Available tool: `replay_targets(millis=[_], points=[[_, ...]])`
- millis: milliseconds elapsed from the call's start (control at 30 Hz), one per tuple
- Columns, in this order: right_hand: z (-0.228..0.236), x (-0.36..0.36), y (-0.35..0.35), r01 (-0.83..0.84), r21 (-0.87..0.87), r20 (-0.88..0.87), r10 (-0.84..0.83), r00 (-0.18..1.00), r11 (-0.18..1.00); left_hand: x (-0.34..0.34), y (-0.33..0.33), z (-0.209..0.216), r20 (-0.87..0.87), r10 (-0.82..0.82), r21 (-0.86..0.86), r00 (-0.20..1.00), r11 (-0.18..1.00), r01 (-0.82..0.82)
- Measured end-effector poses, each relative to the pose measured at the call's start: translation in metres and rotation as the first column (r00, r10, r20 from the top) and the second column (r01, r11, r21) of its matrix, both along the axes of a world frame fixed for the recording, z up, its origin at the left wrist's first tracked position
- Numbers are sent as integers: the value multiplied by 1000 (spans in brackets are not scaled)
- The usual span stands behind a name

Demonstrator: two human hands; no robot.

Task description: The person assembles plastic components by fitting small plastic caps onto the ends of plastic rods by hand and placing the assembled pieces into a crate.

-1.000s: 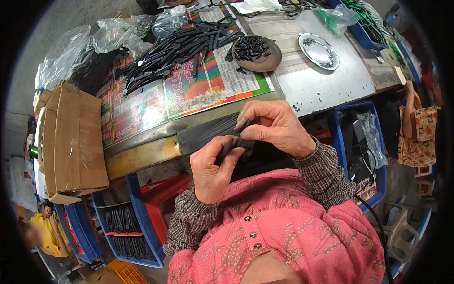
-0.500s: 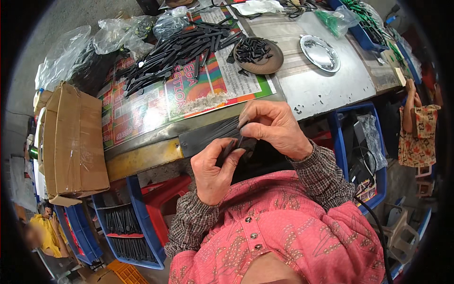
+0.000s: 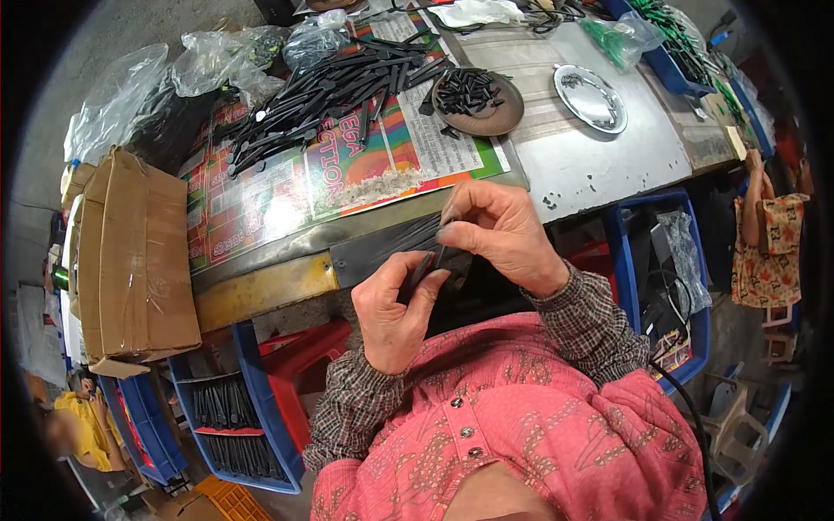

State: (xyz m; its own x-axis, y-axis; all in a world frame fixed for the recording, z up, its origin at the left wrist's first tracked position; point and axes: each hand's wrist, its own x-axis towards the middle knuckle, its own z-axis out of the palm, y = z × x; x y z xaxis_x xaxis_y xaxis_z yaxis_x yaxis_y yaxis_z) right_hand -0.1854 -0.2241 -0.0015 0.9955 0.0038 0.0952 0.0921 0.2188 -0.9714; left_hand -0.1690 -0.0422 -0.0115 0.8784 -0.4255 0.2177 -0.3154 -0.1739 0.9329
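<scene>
Just off the table's near edge, my left hand [image 3: 391, 308] pinches a slim black piece [image 3: 421, 267] between thumb and fingers. My right hand [image 3: 499, 230] is close above and to the right, its thumb and forefinger pressed together at the piece's upper end. Fingers hide much of it, so its exact kind is unclear. Beyond my hands, a heap of long flat black pieces [image 3: 334, 100] covers the printed sheet [image 3: 269, 204]. To its right, a round brown dish [image 3: 511, 117] holds many short black tubes [image 3: 467, 89].
A silvery plate [image 3: 608, 126] with small bits stands farther right. A cardboard box [image 3: 148, 260] is at left, beside plastic bags [image 3: 130, 100]. Blue crates [image 3: 278, 451] with black pieces sit below the table. Another person's arm [image 3: 754, 200] shows far right; someone in yellow [image 3: 87, 430] is lower left.
My right hand has shifted very slightly, its fingers still pinched at the black piece. My left hand keeps almost the same place.
</scene>
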Motion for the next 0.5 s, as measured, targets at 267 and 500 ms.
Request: replay_targets(millis=[267,500], points=[[18,-1,5,15,86,-108,-6,994,996,0,2,2,-16,2,-19,1000,1000,-2],[-3,-1,2,34,-177,9,-33,999,984,-1,-2,3,27,14,7,1000,1000,-14]])
